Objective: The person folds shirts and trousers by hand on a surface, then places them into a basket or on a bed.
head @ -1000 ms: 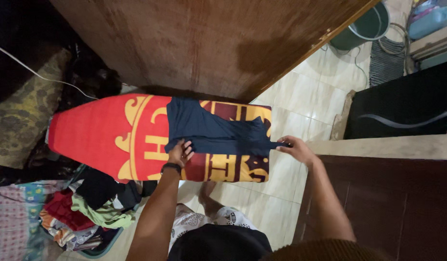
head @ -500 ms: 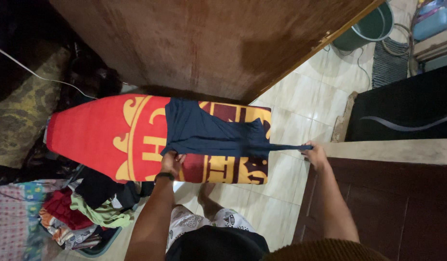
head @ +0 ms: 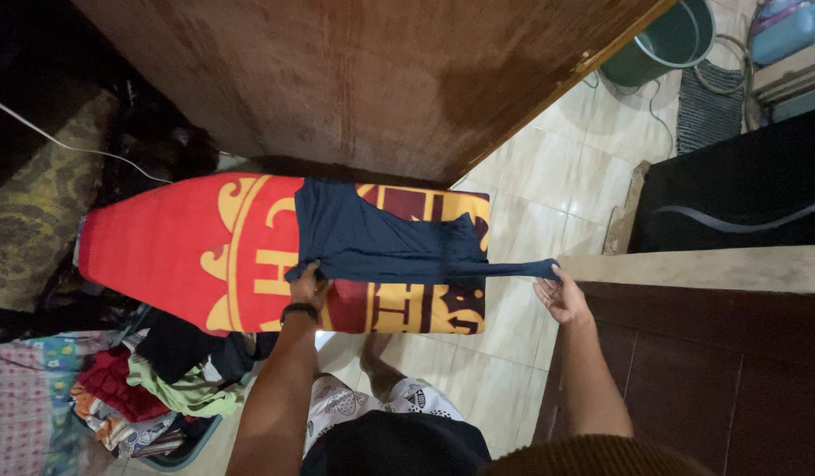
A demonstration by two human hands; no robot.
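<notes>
A dark navy garment (head: 381, 242) lies across the right half of my ironing board (head: 161, 247) at the centre of the frame, its cover red at the pointed left end, with large yellow and maroon ornamental lettering beneath the cloth. My left hand (head: 307, 286) is closed on the garment's near edge at the middle of the board, a black band at the wrist. My right hand (head: 559, 295), just off the board's right end, grips the tip of a narrow strip of the garment pulled out taut over the pale floor tiles (head: 548, 189); the palm faces up, fingers curled. Both forearms rise from the bottom edge. What kind of garment it is I cannot make out, since it is folded over itself. A brown wooden door (head: 363, 79) fills the upper centre and hides the board's far edge in shadow. A basket of crumpled clothes (head: 161, 383) sits at lower left, partly cut off. A green bucket (head: 663, 44) is cropped at upper right.
</notes>
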